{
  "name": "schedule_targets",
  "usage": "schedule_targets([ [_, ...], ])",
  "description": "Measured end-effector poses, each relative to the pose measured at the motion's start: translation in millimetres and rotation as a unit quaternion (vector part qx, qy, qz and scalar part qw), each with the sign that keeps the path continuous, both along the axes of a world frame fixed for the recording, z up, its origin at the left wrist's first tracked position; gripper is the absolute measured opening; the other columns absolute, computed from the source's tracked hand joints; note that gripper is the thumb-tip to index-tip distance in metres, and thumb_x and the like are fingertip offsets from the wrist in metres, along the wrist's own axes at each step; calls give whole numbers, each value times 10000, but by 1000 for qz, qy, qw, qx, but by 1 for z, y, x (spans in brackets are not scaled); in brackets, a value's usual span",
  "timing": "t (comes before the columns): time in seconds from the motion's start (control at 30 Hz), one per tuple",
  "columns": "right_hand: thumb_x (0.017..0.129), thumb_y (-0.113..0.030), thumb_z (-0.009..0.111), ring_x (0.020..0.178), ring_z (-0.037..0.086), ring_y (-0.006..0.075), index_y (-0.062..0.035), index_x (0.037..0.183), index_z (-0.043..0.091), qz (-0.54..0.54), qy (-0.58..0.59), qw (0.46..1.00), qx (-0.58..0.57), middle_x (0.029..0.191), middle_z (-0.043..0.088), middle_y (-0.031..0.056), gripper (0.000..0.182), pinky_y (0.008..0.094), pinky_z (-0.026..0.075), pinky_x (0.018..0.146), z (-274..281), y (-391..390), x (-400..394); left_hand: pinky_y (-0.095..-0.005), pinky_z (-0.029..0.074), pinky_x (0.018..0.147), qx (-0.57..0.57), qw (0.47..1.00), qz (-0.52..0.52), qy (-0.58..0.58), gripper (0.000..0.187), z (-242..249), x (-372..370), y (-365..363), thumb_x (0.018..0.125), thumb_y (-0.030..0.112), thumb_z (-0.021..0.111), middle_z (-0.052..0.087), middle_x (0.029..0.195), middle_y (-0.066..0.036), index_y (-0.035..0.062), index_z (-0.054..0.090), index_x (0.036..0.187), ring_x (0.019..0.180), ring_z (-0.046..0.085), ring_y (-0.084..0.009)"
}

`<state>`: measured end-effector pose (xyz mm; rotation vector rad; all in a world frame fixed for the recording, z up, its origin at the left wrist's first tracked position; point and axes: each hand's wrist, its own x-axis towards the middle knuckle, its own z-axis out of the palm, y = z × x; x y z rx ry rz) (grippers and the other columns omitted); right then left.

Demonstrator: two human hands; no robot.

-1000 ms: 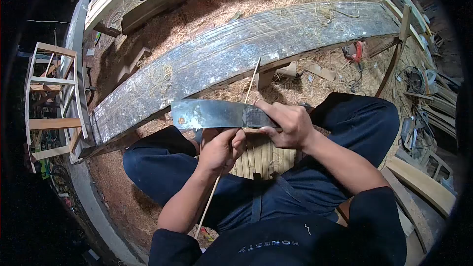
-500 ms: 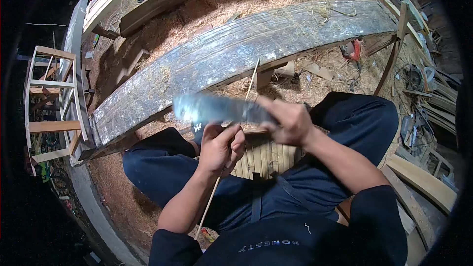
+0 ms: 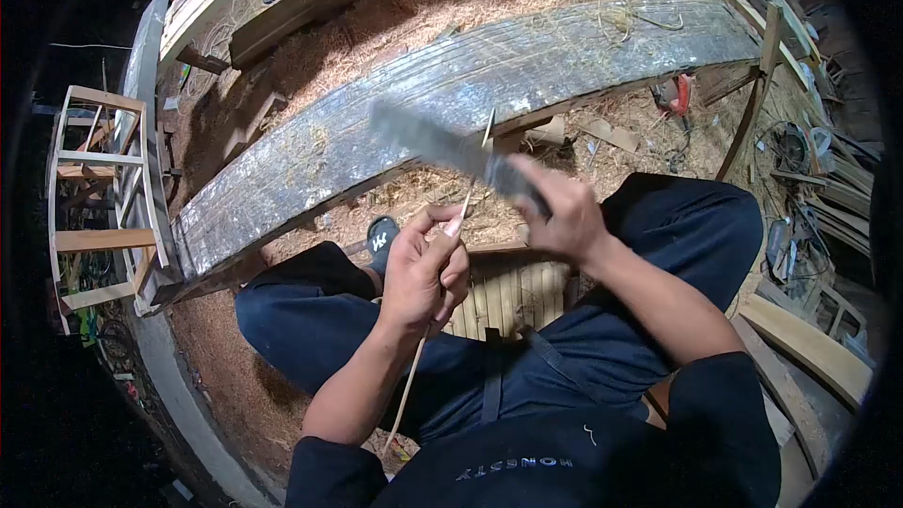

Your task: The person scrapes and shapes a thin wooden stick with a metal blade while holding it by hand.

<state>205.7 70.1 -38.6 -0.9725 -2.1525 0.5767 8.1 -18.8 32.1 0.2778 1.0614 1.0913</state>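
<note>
My left hand (image 3: 425, 268) is closed around a thin pale strip of wood or bamboo (image 3: 410, 386). The strip slants up from near my lap, through the fingers, to a pointed tip at the plank's near edge. In my right hand (image 3: 564, 212) is the dark handle of a broad-bladed knife (image 3: 433, 144), blurred by motion. Its blade points up and left, across or close to the strip's upper part; contact cannot be made out. Beyond both hands lies a long, worn wooden plank (image 3: 395, 122) with a curved look.
Shavings (image 3: 414, 193) cover the ground. A red-handled tool (image 3: 675, 94) lies under the plank's right end. At left stands a ladder-like wooden frame (image 3: 103, 240); at right are curved boards (image 3: 814, 348) and cables. A slatted seat (image 3: 508, 296) shows between my legs.
The knife has risen away from just above my left hand, its blade now tilted up toward the plank. My left hand keeps its hold on the strip, with little movement.
</note>
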Motion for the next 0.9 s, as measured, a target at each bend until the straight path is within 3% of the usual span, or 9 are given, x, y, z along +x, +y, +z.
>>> schedule_targets([
  [0.07,959,-352,621,788,703,386,-6,1237,599,94,-58,993,-26,952,695,219,444,418,569,651,16,-14,3,-224,255,289,-19,999,18,19,215,0,1,-1,1021,111,490,400,558,6,47,507,1225,322,312,-83],
  [0.2,951,-418,608,650,701,329,-64,1234,604,-26,4,1000,2,809,689,181,453,417,571,540,-2,5,-4,-211,261,336,20,1000,4,23,190,-3,-1,0,1015,114,491,378,568,23,19,531,1174,384,328,-56],
  [0.37,981,-420,564,645,706,334,-35,1247,593,78,-47,995,30,834,704,186,468,426,572,524,10,-10,1,-214,273,396,-17,996,-14,91,279,-6,-2,-2,1015,161,527,386,584,37,4,525,1247,451,317,-33],
  [0.5,971,-422,582,625,707,313,-39,1248,599,-66,-25,997,19,816,701,174,474,423,576,524,-3,7,1,-232,247,305,28,999,-16,27,263,-7,-3,0,1005,124,523,392,550,3,35,497,1251,334,314,-85],
  [0.57,985,-408,563,648,707,348,-12,1235,602,74,-45,996,-6,829,701,200,470,429,581,536,14,-10,3,-234,246,313,-18,999,14,48,269,1,2,1,1027,164,513,384,541,7,30,490,1259,339,314,-80],
  [0.63,955,-341,628,735,707,362,-13,1246,596,73,-67,995,-23,903,693,221,440,417,563,600,18,-9,1,-236,247,318,-17,998,18,52,264,-3,-1,-1,1039,180,498,376,535,11,29,497,1256,339,306,-77],
  [0.7,938,-354,646,676,698,319,-48,1289,588,-69,-40,996,-47,830,683,178,469,413,560,587,6,4,-1,-234,249,319,19,1000,-21,4,265,-10,-6,-2,1039,169,490,374,537,14,40,504,1271,342,302,-76],
  [0.77,932,-354,650,680,698,327,-56,1300,585,-73,-47,995,-45,828,683,178,477,416,560,589,12,1,2,-231,248,320,31,999,-28,14,270,-7,-4,-2,1040,168,488,374,538,16,46,509,1280,343,297,-74],
  [0.9,960,-393,601,703,708,366,-43,1276,591,54,-87,994,-36,904,701,216,471,428,584,580,26,-10,1,-229,249,318,-5,999,-12,36,239,-4,-6,-3,1044,166,477,376,536,11,33,505,1240,342,302,-75],
])
